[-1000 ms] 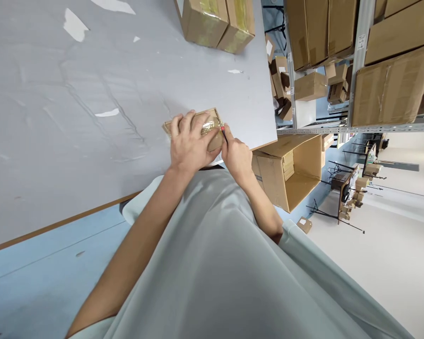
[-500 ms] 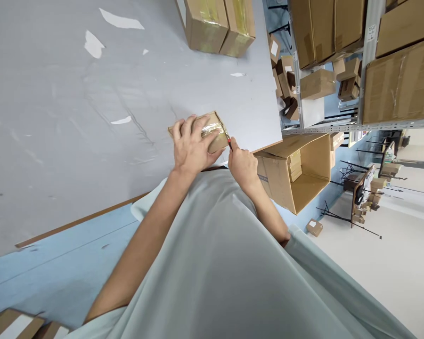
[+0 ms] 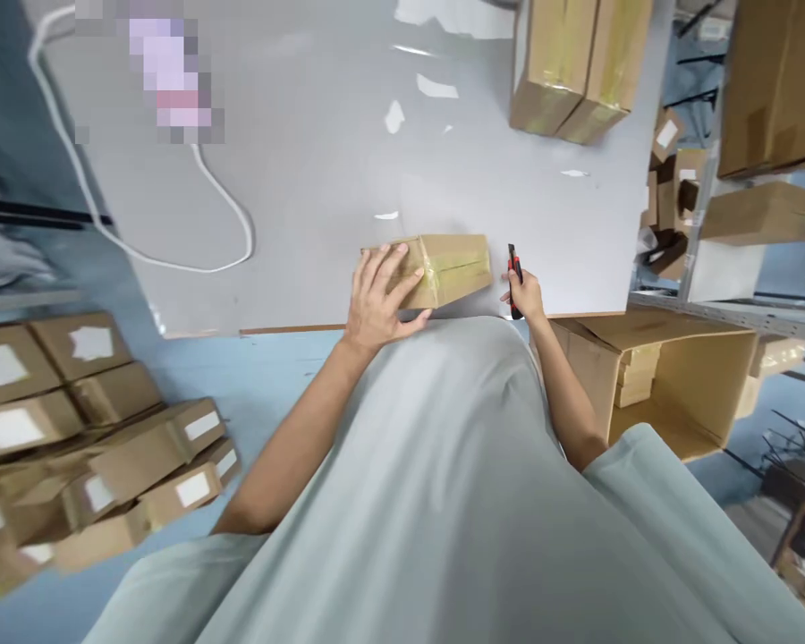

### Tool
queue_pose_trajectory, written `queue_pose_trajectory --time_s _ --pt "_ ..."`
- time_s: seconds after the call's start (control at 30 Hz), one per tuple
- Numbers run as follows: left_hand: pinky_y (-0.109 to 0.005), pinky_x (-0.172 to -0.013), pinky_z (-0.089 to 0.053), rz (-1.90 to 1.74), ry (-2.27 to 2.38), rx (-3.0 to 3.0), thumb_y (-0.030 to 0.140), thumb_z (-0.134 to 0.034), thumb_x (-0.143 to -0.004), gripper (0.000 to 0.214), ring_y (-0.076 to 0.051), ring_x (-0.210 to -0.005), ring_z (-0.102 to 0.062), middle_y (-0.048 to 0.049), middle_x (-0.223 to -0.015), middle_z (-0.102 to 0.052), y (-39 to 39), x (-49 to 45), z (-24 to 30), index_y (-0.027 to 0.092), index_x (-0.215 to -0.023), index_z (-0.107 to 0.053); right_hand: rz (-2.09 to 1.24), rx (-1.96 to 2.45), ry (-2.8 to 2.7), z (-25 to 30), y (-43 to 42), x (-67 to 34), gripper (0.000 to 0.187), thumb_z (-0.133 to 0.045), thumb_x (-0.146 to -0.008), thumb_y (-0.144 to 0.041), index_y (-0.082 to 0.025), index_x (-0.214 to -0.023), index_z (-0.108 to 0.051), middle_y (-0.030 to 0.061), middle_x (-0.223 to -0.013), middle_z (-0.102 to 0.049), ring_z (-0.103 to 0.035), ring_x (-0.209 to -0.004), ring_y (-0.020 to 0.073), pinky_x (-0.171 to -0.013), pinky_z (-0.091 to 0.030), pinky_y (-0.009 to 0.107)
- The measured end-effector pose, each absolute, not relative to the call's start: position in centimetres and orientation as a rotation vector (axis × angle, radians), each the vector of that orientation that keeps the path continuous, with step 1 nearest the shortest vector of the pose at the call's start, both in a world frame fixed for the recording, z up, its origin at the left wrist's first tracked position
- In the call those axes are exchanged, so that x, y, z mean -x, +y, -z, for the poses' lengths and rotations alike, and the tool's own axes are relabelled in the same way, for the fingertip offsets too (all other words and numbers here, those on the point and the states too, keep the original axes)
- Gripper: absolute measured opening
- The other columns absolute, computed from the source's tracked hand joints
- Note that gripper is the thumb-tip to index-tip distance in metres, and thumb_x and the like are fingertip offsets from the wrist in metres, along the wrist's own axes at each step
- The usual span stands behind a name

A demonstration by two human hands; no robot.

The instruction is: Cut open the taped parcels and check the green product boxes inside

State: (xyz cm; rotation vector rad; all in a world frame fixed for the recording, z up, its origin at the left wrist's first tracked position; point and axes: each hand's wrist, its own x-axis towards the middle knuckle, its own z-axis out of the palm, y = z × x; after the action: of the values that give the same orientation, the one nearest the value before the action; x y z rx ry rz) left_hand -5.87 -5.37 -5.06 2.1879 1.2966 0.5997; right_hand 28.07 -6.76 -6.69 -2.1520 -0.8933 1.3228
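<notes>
We look down on the grey tabletop (image 3: 295, 179), which spreads beneath the long taped carton (image 3: 460, 258) and reaches well out to its left, to its right and beyond it. The pile of labelled boxes (image 3: 134, 456) comes next in size, standing off the tabletop, well to the left of the taped carton and nearer to us. The big open box (image 3: 701, 376) is to the right of the taped carton, beside the tabletop's near edge, and we can see smaller boxes (image 3: 637, 374) inside it. The two tall boxes (image 3: 555, 67) stand side by side on the tabletop, beyond the taped carton and to its right. Well to its left we find a white cord (image 3: 207, 270) curving in a wide loop and leading to a pixelated object (image 3: 171, 76) that we cannot make out. The taped carton itself lies on the tabletop close to the near edge, right in front of us. Our left hand (image 3: 376, 304) lies over the carton's left end, its grip spread rather than clenched. Our right hand (image 3: 527, 293) is just right of the taped carton and apart from it, its grip closed around a red-and-black utility knife (image 3: 514, 279) whose tip points away from us. Smallest are the white scraps (image 3: 394, 117), scattered beyond the taped carton.
</notes>
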Motion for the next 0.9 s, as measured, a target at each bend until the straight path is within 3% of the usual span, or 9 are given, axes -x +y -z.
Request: queue_pose_trajectory --time_s 0.13,0.2,0.33,0.47,0.6,0.67,0.77,0.9 --pt "-0.066 -0.128 -0.054 -0.798 1.509 -1.985 0.064 -0.074 -0.105 0.062 -0.043 -0.156 -0.063 -0.0210 -0.167 -0.064 -8.5 7.1 4.1 0.030 -0.157 -0.072 -1.498 1.961 -0.868 7.9 -5.8 -26.0 0.043 -0.064 -0.116 -0.062 -0.021 -0.106 -0.069 0.0032 -0.076 -0.080 -0.073 -0.054 0.0162 -0.052 -0.054 0.023" --pt "-0.058 -0.121 -0.062 -0.913 1.618 -1.836 0.061 -0.070 -0.110 0.057 -0.038 -0.146 -0.070 -0.0200 -0.155 -0.069 -9.5 6.7 3.8 0.027 -0.156 -0.072 -1.540 1.899 -0.917 7.2 -5.9 -25.2 0.047 -0.065 -0.114 -0.069 -0.023 -0.101 -0.066 -0.0011 -0.061 -0.071 -0.073 -0.054 0.0185 -0.052 -0.052 0.023" --pt "-0.052 -0.120 -0.066 -1.016 1.676 -1.522 0.067 -0.067 -0.112 0.061 -0.031 -0.138 -0.075 -0.0150 -0.149 -0.069 -9.8 5.2 4.7 0.028 -0.159 -0.070 -1.440 1.831 -1.089 5.4 -6.3 -25.6 0.053 -0.063 -0.109 -0.078 -0.027 -0.094 -0.058 -0.0032 -0.057 -0.067 -0.072 -0.054 0.0183 -0.056 -0.054 0.024" --pt "-0.053 -0.117 -0.069 -1.005 1.522 -1.289 0.073 -0.074 -0.106 0.069 -0.033 -0.137 -0.078 -0.0152 -0.149 -0.070 -9.0 3.1 7.7 0.026 -0.156 -0.071 -1.284 1.910 -1.252 3.9 -7.3 -28.6 0.061 -0.056 -0.106 -0.087 -0.026 -0.101 -0.062 -0.0055 -0.058 -0.064 -0.073 -0.054 0.0201 -0.058 -0.054 0.027" --pt "-0.049 -0.110 -0.072 -0.986 1.487 -1.180 0.064 -0.081 -0.099 0.062 -0.031 -0.129 -0.080 -0.0154 -0.149 -0.072 -8.6 1.2 10.4 0.024 -0.146 -0.074 -1.229 2.050 -1.418 2.1 -8.1 -31.4 0.065 -0.047 -0.110 -0.083 -0.022 -0.117 -0.070 0.0012 -0.077 -0.075 -0.077 -0.062 0.0229 -0.066 -0.059 0.032" --pt "-0.045 -0.110 -0.071 -0.975 1.500 -1.168 0.056 -0.083 -0.099 0.067 -0.028 -0.130 -0.079 -0.0143 -0.152 -0.072 -8.4 0.9 10.9 0.028 -0.157 -0.068 -1.128 2.119 -1.585 0.5 -7.9 -31.8 0.061 -0.042 -0.117 -0.072 -0.021 -0.136 -0.071 0.0089 -0.101 -0.085 -0.081 -0.075 0.0248 -0.079 -0.063 0.035" --pt "-0.043 -0.114 -0.068 -0.897 1.487 -1.240 0.043 -0.083 -0.097 0.087 -0.028 -0.138 -0.075 -0.0134 -0.165 -0.065 -7.9 1.6 10.5 0.038 -0.178 -0.050 -0.912 2.166 -1.922 -2.6 -6.8 -30.2 0.053 -0.035 -0.123 -0.048 -0.024 -0.160 -0.064 0.0150 -0.134 -0.086 -0.084 -0.107 0.0305 -0.099 -0.062 0.040" --pt "-0.056 -0.127 -0.060 -0.736 1.391 -1.441 0.037 -0.082 -0.094 0.090 -0.039 -0.162 -0.057 -0.0154 -0.183 -0.047 -6.3 3.4 9.4 0.034 -0.179 -0.052 -0.939 2.018 -2.444 -5.7 -4.6 -25.1 0.046 -0.040 -0.124 -0.038 -0.027 -0.156 -0.071 0.0123 -0.140 -0.086 -0.080 -0.124 0.0333 -0.100 -0.057 0.038"
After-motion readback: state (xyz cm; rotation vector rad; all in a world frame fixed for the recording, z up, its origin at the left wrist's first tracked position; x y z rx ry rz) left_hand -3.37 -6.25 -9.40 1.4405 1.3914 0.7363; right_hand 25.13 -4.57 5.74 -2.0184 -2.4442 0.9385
